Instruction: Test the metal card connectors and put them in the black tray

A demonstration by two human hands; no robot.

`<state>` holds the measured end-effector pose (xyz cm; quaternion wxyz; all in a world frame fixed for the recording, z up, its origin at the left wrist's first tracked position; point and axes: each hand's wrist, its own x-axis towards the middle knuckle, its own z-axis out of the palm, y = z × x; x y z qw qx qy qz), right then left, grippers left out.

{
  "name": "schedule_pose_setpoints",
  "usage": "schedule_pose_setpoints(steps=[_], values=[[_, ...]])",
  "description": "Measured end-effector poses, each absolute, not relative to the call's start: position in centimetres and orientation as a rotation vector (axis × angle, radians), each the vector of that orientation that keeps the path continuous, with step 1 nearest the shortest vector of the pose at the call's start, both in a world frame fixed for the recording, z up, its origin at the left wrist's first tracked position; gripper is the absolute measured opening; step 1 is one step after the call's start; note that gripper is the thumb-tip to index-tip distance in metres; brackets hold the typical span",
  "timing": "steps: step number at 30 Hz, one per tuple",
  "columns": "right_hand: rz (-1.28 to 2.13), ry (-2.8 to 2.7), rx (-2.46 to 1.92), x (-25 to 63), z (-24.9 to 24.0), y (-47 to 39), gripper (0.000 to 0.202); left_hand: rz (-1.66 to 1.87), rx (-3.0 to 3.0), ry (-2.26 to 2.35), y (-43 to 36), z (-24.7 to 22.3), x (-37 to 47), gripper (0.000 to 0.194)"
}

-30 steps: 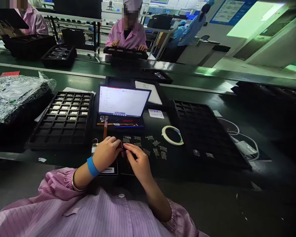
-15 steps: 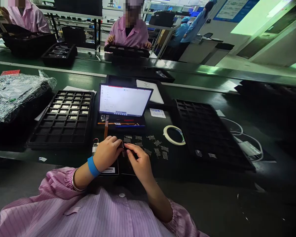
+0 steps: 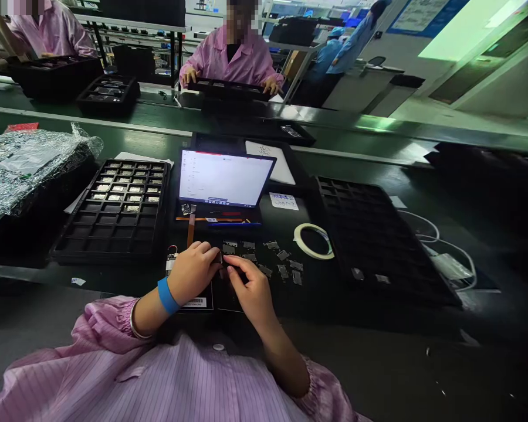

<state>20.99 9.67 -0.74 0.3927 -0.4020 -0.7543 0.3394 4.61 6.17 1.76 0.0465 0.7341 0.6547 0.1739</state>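
Note:
My left hand (image 3: pixel 192 269), with a blue band on the wrist, is closed in a pinch on a small dark electronic part (image 3: pixel 221 258). Fingertips of my right hand (image 3: pixel 251 286) meet the same part from the other side, thumb and index finger closed around its edge. Most of the part is hidden by my fingers. Several small flat grey metal-faced modules (image 3: pixel 283 271) lie scattered beyond and right of my right hand. Past my left hand, an orange-brown flex cable (image 3: pixel 190 230) runs up to the lit screen (image 3: pixel 222 180).
To the left, a black compartment tray (image 3: pixel 110 225) holds several small modules in its far rows. At right are a tape roll (image 3: pixel 297 239) and another black tray (image 3: pixel 378 234) with two small pieces. A bubble-wrapped stack (image 3: pixel 30 164) sits far left. A co-worker (image 3: pixel 233 64) handles a tray opposite.
My hands keep the same pinch, with hardly any movement. The view has shifted slightly. Across the bench, the co-worker's hands have spread to the two ends of their tray.

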Motion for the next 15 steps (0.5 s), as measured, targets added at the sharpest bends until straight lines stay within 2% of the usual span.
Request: schedule_pose_setpoints(steps=[15], values=[[0.885, -1.887, -1.028, 20.93, -0.72, 9.78, 0.022, 0.497, 2.273, 1.988, 6.26, 1.64, 4.61, 0.013]])
